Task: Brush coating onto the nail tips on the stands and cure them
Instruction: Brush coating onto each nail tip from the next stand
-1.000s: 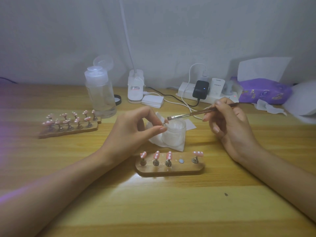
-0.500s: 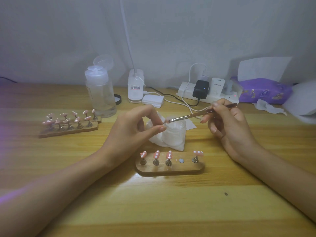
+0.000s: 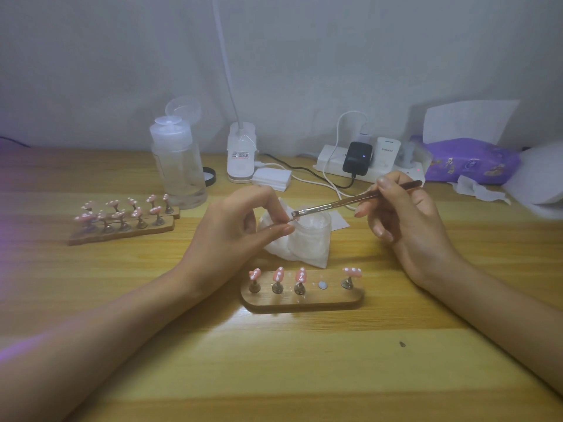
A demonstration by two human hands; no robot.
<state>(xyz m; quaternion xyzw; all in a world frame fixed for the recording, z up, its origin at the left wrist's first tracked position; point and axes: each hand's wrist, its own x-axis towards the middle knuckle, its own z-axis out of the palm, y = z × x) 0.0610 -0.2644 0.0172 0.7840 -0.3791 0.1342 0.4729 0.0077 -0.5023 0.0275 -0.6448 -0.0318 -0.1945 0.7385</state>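
1. Currently left hand (image 3: 231,236) pinches a tiny piece (image 3: 289,221) between thumb and forefinger, at left rim of the jar (image 3: 313,236); too small to identify.
2. Right hand (image 3: 408,226) grips brush (image 3: 350,203) in curled fingers, right of jar; bristles touch the pinched piece.
3. Near stand (image 3: 304,301) sits just in front of jar, holding four pink nail tips (image 3: 278,274).
4. Far stand (image 3: 122,231) sits well left of jar, loaded with pink tips.
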